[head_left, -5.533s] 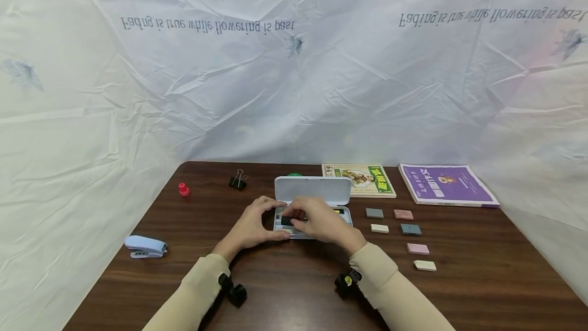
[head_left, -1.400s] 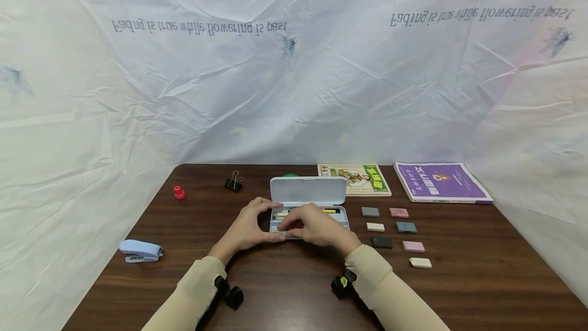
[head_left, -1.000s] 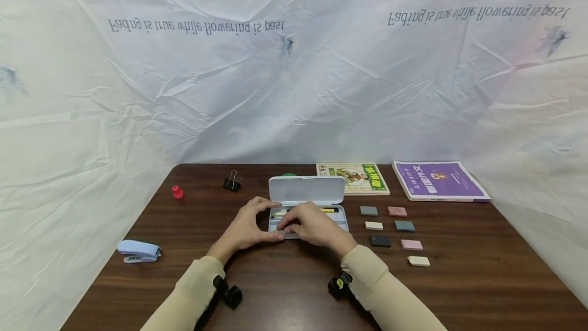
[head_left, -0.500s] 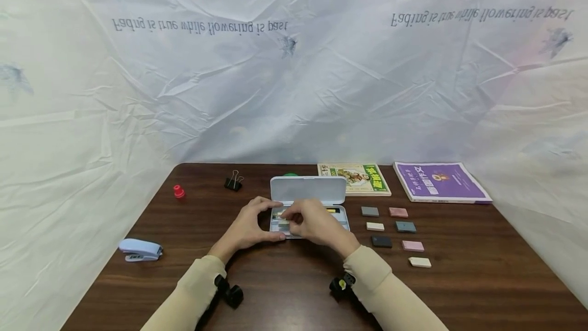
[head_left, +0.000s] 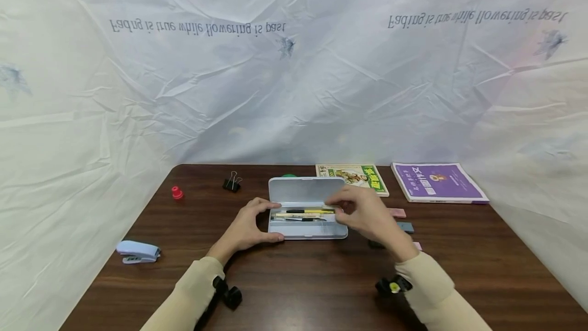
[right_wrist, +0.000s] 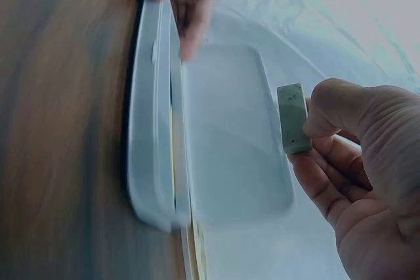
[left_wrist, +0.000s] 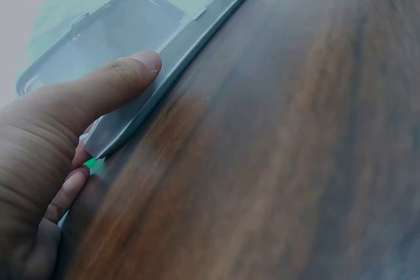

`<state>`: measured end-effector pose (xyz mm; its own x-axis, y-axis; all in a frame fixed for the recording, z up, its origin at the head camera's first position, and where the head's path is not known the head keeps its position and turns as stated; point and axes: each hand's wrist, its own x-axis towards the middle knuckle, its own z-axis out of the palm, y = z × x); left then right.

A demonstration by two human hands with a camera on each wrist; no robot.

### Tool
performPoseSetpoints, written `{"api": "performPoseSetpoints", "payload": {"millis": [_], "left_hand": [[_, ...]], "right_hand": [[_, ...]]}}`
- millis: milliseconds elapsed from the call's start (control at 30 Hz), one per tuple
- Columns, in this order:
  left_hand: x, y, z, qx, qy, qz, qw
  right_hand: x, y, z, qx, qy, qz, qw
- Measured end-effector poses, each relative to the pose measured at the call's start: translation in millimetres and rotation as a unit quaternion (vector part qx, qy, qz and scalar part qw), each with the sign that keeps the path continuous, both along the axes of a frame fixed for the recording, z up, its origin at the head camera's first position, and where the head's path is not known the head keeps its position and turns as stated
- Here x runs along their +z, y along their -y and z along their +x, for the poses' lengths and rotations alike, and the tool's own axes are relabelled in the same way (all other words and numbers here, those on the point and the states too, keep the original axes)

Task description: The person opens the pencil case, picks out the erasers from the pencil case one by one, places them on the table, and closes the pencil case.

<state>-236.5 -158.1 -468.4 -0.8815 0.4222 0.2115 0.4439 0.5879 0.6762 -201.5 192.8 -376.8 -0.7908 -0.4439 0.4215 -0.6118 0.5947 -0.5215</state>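
A pale blue-white pencil case (head_left: 309, 231) lies with its lid (head_left: 298, 190) up. My left hand (head_left: 245, 226) grips the case's left end, thumb on the near wall, as the left wrist view shows too. Inside lie several pens (head_left: 303, 214), yellow and black among them; the front compartment shows bare. My right hand (head_left: 365, 216) is at the right end of the case. In the right wrist view it pinches a small greenish eraser (right_wrist: 293, 119), raised off the case. From the head camera, that eraser is mostly hidden by the fingers.
Partly behind my right arm are a pink eraser (head_left: 397, 212), a blue-grey one (head_left: 406, 227) and a dark one (head_left: 375, 244). Books (head_left: 438, 183) lie at the back right. Leftward are a stapler (head_left: 139, 251), a red cap-like piece (head_left: 176, 192) and a binder clip (head_left: 232, 183).
My right hand has lifted the greenish eraser from the front compartment and moved right. The dark eraser it held earlier now lies on the table. My left hand keeps its grip.
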Motion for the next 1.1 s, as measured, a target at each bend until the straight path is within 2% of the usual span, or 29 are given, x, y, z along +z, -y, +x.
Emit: {"api": "performPoseSetpoints", "payload": {"millis": [133,400,500,667,800,900,1033,1100], "left_hand": [[-0.2,0.5,-0.6,0.000,0.002,0.001,1.0000],[-1.0,-0.1,-1.4,-0.005,-0.002,0.002,1.0000],[-1.9,0.2,-1.7,-0.005,-0.005,0.001,1.0000],[-2.6,1.0,-2.1,-0.002,-0.005,0.000,1.0000],[-1.2,1.0,-1.5,-0.001,0.000,-0.001,1.0000],[-0.3,0.4,-1.5,-0.002,0.002,-0.002,1.0000],[0.6,-0.4,-0.8,0.000,0.004,-0.002,1.0000],[1.1,-0.7,-0.3,0.000,0.003,-0.002,1.0000]], "right_hand": [[-4.9,-35.0,17.7,-0.028,-0.014,0.007,0.999],[-39.5,-88.8,57.8,-0.070,-0.031,0.014,0.997],[-48.4,-99.1,67.0,-0.081,-0.036,0.019,0.996],[-55.0,-105.0,72.9,-0.091,-0.048,0.036,0.994],[-54.1,-105.3,74.4,-0.068,0.001,0.048,0.996],[-53.1,-105.3,75.2,-0.031,0.038,0.048,0.998],[-53.5,-105.3,76.5,0.004,0.044,0.041,0.998],[-53.9,-105.6,77.3,0.005,0.041,0.039,0.998]]}}
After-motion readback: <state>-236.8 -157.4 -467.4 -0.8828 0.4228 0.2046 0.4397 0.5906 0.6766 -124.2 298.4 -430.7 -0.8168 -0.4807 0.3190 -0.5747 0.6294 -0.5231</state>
